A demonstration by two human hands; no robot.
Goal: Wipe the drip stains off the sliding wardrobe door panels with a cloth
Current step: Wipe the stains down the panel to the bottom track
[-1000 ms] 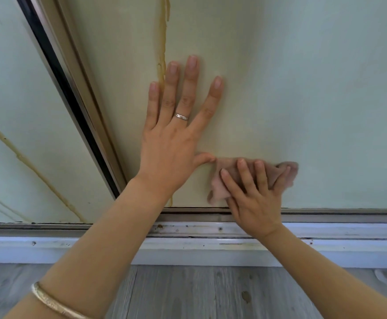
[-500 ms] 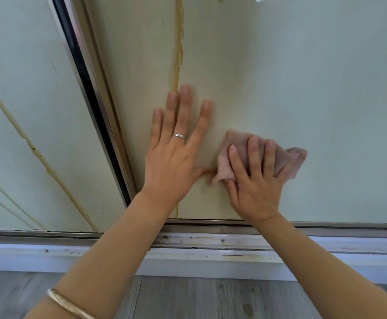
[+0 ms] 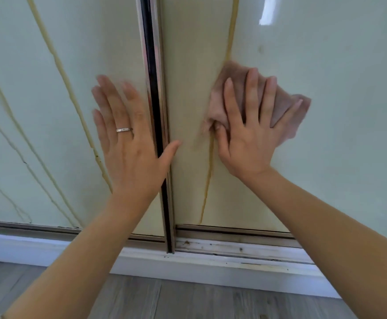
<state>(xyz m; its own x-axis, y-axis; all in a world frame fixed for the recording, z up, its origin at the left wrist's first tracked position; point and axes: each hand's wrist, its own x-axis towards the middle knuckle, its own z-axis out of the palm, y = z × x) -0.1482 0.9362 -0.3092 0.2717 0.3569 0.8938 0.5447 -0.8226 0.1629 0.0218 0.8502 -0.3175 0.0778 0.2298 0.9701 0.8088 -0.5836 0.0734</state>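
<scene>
My right hand (image 3: pixel 250 137) presses a pink cloth (image 3: pixel 287 111) flat against the right wardrobe door panel (image 3: pixel 339 125), fingers spread and straight. The cloth covers part of a yellow-brown drip stain (image 3: pixel 208 180) that runs on down to the bottom rail and continues above the cloth. My left hand (image 3: pixel 128 143), wearing a ring, lies flat on the left door panel (image 3: pixel 15 56), its thumb reaching across the dark metal door frame (image 3: pixel 152 65). Several long drip stains (image 3: pixel 56 65) slant down the left panel.
A grubby white bottom track (image 3: pixel 233 248) and white skirting run under the doors. Grey wood-look floor (image 3: pixel 164 300) lies below. A bright window reflection (image 3: pixel 266 12) shows on the glossy right panel.
My right hand slid the cloth up and onto the drip line. My left hand left the right panel and moved left across the frame onto the left panel.
</scene>
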